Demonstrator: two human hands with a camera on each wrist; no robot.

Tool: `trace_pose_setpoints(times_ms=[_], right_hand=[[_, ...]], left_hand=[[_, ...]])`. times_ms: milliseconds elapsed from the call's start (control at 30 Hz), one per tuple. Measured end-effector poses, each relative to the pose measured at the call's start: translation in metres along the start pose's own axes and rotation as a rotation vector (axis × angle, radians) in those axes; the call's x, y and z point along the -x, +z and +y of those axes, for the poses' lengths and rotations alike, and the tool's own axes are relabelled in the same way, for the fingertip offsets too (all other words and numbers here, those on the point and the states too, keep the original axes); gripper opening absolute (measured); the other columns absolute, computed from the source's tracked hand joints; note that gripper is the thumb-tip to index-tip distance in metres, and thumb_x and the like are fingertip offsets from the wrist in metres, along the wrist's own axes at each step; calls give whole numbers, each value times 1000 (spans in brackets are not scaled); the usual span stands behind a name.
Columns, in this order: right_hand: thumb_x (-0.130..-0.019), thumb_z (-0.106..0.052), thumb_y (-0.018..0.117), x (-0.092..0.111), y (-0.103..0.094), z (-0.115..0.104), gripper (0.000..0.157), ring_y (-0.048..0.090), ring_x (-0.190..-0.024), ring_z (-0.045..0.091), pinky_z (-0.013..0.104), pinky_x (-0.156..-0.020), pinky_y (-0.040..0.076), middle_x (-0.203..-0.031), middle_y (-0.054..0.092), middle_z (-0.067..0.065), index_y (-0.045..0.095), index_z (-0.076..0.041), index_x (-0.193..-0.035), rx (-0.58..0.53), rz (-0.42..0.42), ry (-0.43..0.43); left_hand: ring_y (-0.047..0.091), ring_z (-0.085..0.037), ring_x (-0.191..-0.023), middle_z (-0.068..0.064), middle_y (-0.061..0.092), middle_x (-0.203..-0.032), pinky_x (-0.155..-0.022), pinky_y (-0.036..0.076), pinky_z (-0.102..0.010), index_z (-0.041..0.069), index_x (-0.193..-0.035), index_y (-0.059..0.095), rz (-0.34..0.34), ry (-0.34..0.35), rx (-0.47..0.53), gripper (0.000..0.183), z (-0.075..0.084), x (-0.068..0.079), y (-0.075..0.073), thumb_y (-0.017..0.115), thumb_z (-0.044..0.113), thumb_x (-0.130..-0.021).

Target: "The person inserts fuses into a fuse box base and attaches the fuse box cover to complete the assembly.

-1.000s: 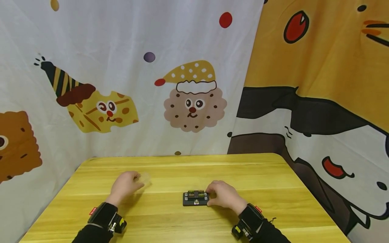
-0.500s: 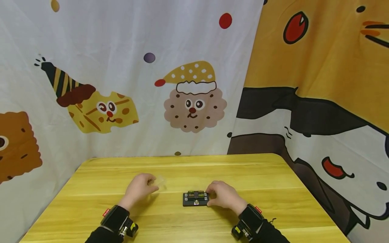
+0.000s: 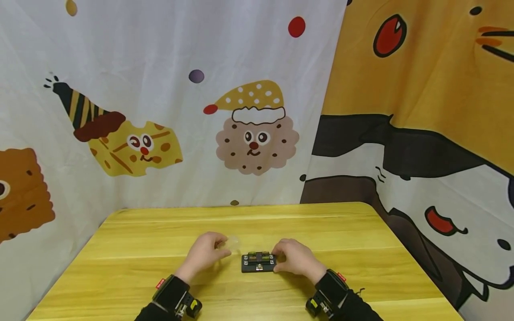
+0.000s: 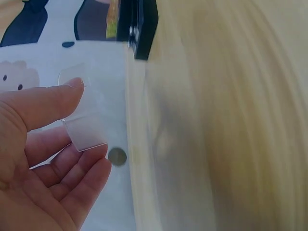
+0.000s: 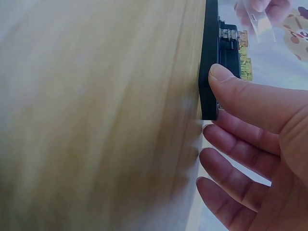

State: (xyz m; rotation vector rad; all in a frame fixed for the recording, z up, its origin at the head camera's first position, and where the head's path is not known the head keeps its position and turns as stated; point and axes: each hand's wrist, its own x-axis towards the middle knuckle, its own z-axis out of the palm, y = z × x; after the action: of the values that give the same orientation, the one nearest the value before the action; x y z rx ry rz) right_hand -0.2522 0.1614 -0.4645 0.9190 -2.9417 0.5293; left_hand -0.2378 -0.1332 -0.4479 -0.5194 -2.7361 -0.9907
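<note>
A black fuse block [image 3: 257,268] with metal screw terminals lies flat on the table, translucent yellow and orange blade fuses [image 5: 246,67] standing along its top. Its right end is pinched by my right hand [image 3: 299,258]; in the right wrist view the thumb presses the near side, and the other fingers are curved behind and below it. My left hand [image 3: 202,255] is raised just left of the block. Between its thumb and fingers it pinches a clear plastic cover [image 4: 89,132], bent in shape, whose free end points toward the block.
The yellow wood-grain table [image 3: 120,263] extends around both hands. Behind it hangs a white cloth [image 3: 160,53] printed with cartoon cookies and cheese, and an orange printed part hangs at the right. Each wrist wears a black strap with a small camera.
My left hand has moved right with the clear cover, coming close to the fuse block's left side. The right hand and the block have stayed in place.
</note>
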Motion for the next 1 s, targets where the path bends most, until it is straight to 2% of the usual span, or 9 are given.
trace_pose_setpoints(times_ms=[167, 400, 667, 1000], right_hand=[[-70, -37, 79, 1, -2, -1, 41, 56, -88, 13, 33, -76, 47, -95, 61, -7, 68, -16, -102, -8, 2, -5], [-70, -37, 79, 0, -1, -1, 40, 56, -89, 13, 32, -77, 46, -95, 61, -8, 68, -16, -102, -1, 6, -13], [-68, -36, 81, -1, 1, -1, 38, 53, -84, 9, 31, -75, 45, -92, 61, -9, 69, -17, -98, 0, 18, -18], [-67, -35, 81, 0, 3, 1, 37, 51, -81, 7, 30, -73, 45, -90, 60, -10, 69, -16, -97, 2, 38, -41]], left_hand=[[54, -16, -80, -3, 62, -92, -70, 44, -33, 6, -104, 68, -6, 46, -10, 33, 12, -2, 7, 75, 23, -77], [52, -13, -79, 0, 59, -90, -69, 45, -31, 6, -107, 67, -33, 137, -28, 34, 25, -9, 19, 74, 22, -78], [56, -15, -84, -2, 61, -94, -74, 47, -33, 6, -106, 68, -21, 227, -19, 34, 40, -12, 32, 75, 20, -76], [56, -17, -88, -2, 59, -97, -78, 46, -32, 7, -108, 67, -28, 257, -55, 34, 45, -15, 47, 75, 20, -77]])
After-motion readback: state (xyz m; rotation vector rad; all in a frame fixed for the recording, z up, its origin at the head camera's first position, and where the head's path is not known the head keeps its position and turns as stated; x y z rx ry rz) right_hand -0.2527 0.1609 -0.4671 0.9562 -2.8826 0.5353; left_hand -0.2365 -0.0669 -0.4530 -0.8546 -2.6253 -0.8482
